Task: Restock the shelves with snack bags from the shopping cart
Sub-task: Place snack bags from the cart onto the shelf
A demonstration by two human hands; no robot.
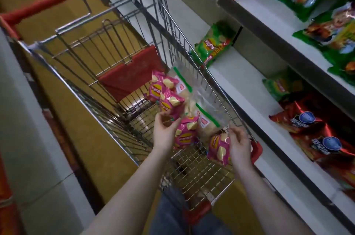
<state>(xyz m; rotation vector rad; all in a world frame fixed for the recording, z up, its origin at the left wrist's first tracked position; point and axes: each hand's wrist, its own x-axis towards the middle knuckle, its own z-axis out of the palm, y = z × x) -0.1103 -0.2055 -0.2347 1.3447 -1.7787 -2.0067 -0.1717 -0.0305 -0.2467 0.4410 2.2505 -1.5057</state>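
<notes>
Snack bags (158, 88) against cart wall (173, 29)

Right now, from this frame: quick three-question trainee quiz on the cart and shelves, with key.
1. True or false: the right hand holds a pink chip bag.
2. The chip bag on the shelf just past the cart wall is: A green, B blue, C white.
3. Fill in: the clear bags in the cart carry ___ strips.
Key: 1 true; 2 A; 3 green.
</notes>
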